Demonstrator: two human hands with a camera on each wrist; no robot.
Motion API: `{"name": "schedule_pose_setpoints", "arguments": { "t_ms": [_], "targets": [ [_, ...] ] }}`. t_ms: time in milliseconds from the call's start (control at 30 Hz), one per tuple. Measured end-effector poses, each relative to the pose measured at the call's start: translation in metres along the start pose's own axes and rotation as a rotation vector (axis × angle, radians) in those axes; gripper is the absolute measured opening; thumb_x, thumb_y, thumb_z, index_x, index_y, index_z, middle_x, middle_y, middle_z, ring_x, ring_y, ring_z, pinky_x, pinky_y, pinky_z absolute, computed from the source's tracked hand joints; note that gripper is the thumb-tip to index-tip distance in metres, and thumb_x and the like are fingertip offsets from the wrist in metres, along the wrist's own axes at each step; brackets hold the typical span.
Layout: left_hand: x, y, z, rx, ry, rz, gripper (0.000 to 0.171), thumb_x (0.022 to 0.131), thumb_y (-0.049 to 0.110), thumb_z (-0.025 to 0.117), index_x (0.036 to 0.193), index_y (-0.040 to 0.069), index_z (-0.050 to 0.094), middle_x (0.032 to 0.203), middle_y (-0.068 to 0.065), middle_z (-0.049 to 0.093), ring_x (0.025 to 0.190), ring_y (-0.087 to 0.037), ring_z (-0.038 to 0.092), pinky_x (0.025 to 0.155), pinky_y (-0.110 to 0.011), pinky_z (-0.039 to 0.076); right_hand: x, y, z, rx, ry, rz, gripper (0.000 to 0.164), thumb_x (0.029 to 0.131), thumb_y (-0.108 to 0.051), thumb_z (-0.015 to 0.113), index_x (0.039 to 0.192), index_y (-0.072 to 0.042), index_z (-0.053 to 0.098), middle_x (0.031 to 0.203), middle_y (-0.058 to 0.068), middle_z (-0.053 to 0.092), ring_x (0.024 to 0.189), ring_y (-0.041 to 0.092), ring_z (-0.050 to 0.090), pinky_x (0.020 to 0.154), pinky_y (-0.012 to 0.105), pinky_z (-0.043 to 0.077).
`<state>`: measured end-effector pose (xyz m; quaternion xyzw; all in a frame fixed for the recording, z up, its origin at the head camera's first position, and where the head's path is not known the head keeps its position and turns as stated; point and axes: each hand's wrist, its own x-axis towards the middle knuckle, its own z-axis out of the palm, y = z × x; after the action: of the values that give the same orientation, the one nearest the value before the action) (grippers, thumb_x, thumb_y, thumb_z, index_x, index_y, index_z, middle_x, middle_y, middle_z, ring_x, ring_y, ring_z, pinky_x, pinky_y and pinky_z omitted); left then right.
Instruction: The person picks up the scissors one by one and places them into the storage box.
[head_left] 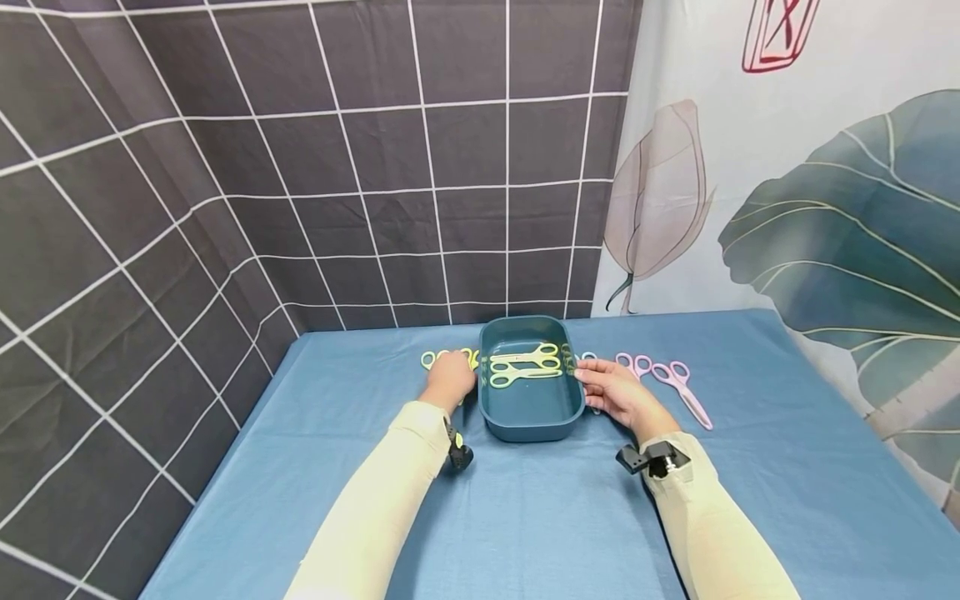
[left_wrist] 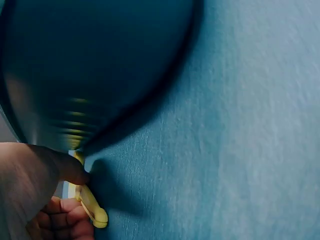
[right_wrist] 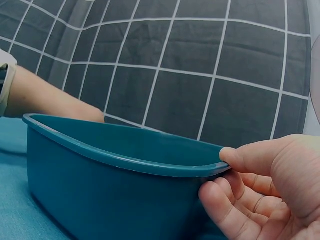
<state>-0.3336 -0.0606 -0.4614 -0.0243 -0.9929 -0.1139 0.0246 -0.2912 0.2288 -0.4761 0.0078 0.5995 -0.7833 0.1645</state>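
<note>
A dark teal plastic bin stands on the table, with yellow-green scissors lying across its floor. At its left side my left hand pinches another pair of yellow scissors between thumb and curled fingers; part of this pair is hidden by the hand. My right hand grips the bin's right rim, its thumb on top and the fingers curled below, as the right wrist view shows. Beside that hand, light-coloured scissors are mostly hidden.
To the right of the bin lie pink scissors, and a second pink pair partly behind my right hand. A blue cloth covers the table. Behind it hang a dark gridded curtain and a white printed one.
</note>
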Motion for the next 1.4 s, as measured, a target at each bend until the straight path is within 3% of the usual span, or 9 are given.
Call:
{"name": "schedule_pose_setpoints", "arguments": {
  "t_ms": [200,467,800,967,1100,1233,1400],
  "targets": [
    [0.002,-0.001,-0.003,-0.027,-0.015,-0.008,0.018,0.079,0.023,0.062,0.075,0.005,0.064,0.076,-0.010,0.061,0.070,-0.023,0.058,0.061,-0.036,0.048,-0.002,0.000,0.002,-0.007,0.001,0.002,0.041,0.088,-0.010,0.060,0.123,0.004,0.042,0.082,0.001,0.059,0.059,0.009,0.056,0.053,0.022,0.050],
    [0.008,-0.007,-0.016,-0.113,0.057,-0.008,0.019,0.073,0.024,0.065,0.068,0.006,0.061,0.066,-0.007,0.058,0.060,-0.022,0.054,0.055,-0.034,0.046,-0.002,-0.001,0.003,-0.010,-0.003,-0.006,0.033,0.089,-0.009,0.059,0.117,0.001,0.046,0.083,0.001,0.059,0.059,0.009,0.056,0.054,0.022,0.050],
    [0.007,0.008,-0.048,-0.103,0.117,0.001,0.016,0.073,0.020,0.067,0.067,0.005,0.064,0.068,-0.009,0.061,0.065,-0.026,0.057,0.059,-0.038,0.048,-0.003,-0.001,-0.001,-0.010,0.024,-0.001,0.032,0.089,-0.009,0.059,0.116,0.002,0.047,0.079,0.001,0.059,0.058,0.009,0.055,0.053,0.021,0.050],
    [0.006,0.008,-0.055,-0.019,0.147,-0.034,0.013,0.072,0.017,0.066,0.077,0.004,0.067,0.078,-0.011,0.065,0.072,-0.029,0.062,0.063,-0.040,0.051,-0.002,-0.001,0.000,-0.027,0.030,-0.002,0.032,0.087,-0.011,0.062,0.115,-0.001,0.049,0.082,0.001,0.058,0.059,0.009,0.054,0.054,0.021,0.050],
    [0.005,0.011,-0.062,-0.036,0.159,-0.039,0.013,0.072,0.017,0.065,0.074,0.004,0.067,0.076,-0.011,0.065,0.071,-0.028,0.062,0.063,-0.041,0.050,-0.002,-0.001,-0.001,-0.029,0.018,0.002,0.038,0.088,-0.011,0.062,0.119,0.003,0.044,0.082,0.001,0.058,0.059,0.009,0.054,0.054,0.021,0.050],
    [0.002,0.024,-0.071,-0.084,0.165,0.015,0.015,0.072,0.020,0.065,0.064,0.008,0.061,0.067,-0.007,0.061,0.063,-0.025,0.058,0.056,-0.038,0.048,-0.002,-0.001,-0.001,-0.022,0.009,-0.004,0.039,0.087,-0.011,0.062,0.119,0.003,0.045,0.082,0.001,0.058,0.059,0.009,0.054,0.054,0.021,0.050],
    [-0.005,0.045,-0.077,-0.122,0.105,0.141,0.024,0.071,0.023,0.067,0.055,0.012,0.053,0.055,-0.001,0.051,0.053,-0.020,0.050,0.048,-0.032,0.041,-0.001,-0.001,0.000,-0.024,0.004,0.000,0.039,0.087,-0.012,0.062,0.120,0.002,0.045,0.084,0.001,0.057,0.060,0.008,0.054,0.055,0.022,0.050]
  ]
}}
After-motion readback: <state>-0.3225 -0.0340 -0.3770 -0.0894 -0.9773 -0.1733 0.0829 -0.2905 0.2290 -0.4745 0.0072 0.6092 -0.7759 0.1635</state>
